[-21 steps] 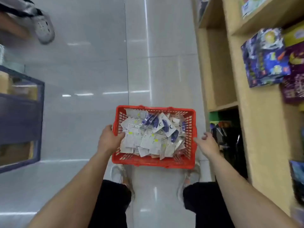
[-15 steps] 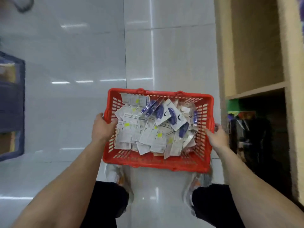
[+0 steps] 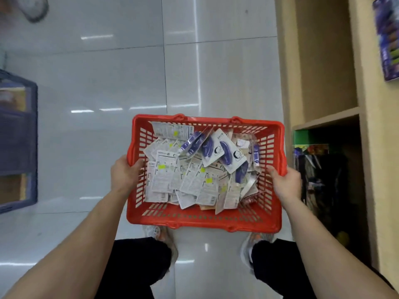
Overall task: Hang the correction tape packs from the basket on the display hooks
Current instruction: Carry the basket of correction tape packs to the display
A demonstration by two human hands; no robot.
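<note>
A red plastic basket (image 3: 200, 221) hangs in front of my body above the white tiled floor. It is heaped with several correction tape packs (image 3: 200, 169), mostly white card backs with yellow stickers, a few showing blue dispensers. My left hand (image 3: 124, 174) grips the basket's left rim, thumb curled inside. My right hand (image 3: 286, 182) grips the right rim the same way. No display hooks are in view.
A tan wooden shelf unit (image 3: 323, 61) stands close on the right, its lower cubby (image 3: 328, 180) dark and stuffed with goods. Purple boxed goods (image 3: 387, 39) hang at the top right. A blue rack (image 3: 17, 137) stands at the left. Another person's shoe (image 3: 34, 6) shows top left.
The basket has come closer and higher in view. My right hand, apart from the rim before, now grips it. The view has swung right and down along the shelf.
</note>
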